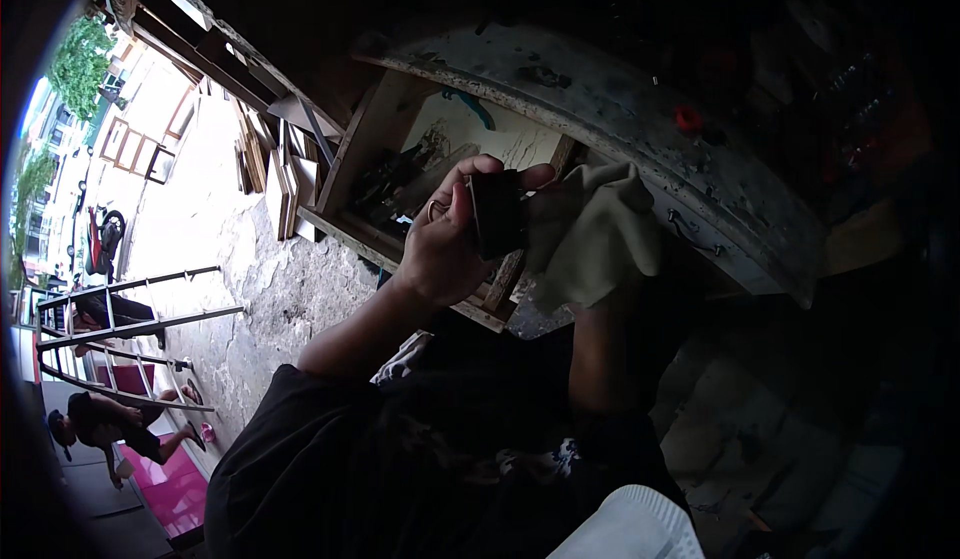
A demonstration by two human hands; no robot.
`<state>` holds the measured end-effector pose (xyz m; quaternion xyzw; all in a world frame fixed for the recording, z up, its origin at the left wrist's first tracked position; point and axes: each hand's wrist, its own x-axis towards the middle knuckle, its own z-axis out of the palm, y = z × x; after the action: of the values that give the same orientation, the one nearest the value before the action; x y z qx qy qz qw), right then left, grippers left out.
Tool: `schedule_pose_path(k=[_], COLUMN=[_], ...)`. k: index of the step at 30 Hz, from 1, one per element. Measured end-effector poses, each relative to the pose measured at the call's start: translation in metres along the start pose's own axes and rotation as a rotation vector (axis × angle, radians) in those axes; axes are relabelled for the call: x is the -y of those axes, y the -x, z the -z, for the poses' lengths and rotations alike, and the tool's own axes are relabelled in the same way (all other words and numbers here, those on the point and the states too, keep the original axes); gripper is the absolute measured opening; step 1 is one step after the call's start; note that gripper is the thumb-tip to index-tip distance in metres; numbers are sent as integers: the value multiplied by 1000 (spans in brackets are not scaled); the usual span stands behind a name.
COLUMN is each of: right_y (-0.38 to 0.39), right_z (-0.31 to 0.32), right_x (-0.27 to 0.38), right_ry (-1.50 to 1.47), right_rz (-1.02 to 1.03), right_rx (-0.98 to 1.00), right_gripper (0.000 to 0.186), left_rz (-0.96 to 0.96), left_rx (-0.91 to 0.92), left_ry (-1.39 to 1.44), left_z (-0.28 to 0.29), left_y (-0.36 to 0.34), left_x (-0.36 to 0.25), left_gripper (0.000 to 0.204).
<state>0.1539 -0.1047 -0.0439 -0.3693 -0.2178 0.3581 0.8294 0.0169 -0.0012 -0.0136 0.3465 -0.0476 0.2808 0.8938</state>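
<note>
Head view: left hand (447, 244) clamped on dark block (498, 217), probably stiff, light; best held by long edges. Right hand (552, 209) just beside, mostly behind pale cloth (600, 244), closure can't tell; cloth looks soft, limp.

left grip (442, 249): fingers (480, 165) curled | left forearm (360, 327): slanting, below-left of grip | right forearm (598, 359): near-upright, below-right of grip

The block (499, 217) is near-black, the cloth (600, 244) pale olive-grey, the tool handle (476, 111) teal, the shirt (310, 449) black, pale-patterned.
</note>
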Motion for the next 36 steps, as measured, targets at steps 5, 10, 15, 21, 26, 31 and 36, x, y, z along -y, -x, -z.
schedule_pose_path(k=[5, 10, 15, 21, 26, 31, 36], right_y=[7, 15, 31, 49, 36, -15, -21], right_z=[2, -20, -18, -9, 1, 14, 20], right_x=[23, 11, -1, 2, 18, 25, 31], right_ry=[332, 891, 845, 772, 540, 18, -54], right_rz=[195, 383, 346, 288, 210, 249, 384], right_rx=[104, 301, 266, 229, 113, -104, -171], right_gripper=[33, 35, 37, 40, 42, 44, 46], left_rz=[-74, 89, -127, -507, -273, -221, -188], left_rx=[47, -135, -35, -172, -167, -102, 128], left_ry=[9, -567, -1044, -1798, -1235, -222, -100], left_z=[-2, 8, 36, 28, 3, -19, -38], left_y=[-11, 23, 60, 47, 24, -11, -23], left_x=[3, 7, 31, 56, 28, -4, -23], left_gripper=[41, 59, 72, 58, 48, 49, 53])
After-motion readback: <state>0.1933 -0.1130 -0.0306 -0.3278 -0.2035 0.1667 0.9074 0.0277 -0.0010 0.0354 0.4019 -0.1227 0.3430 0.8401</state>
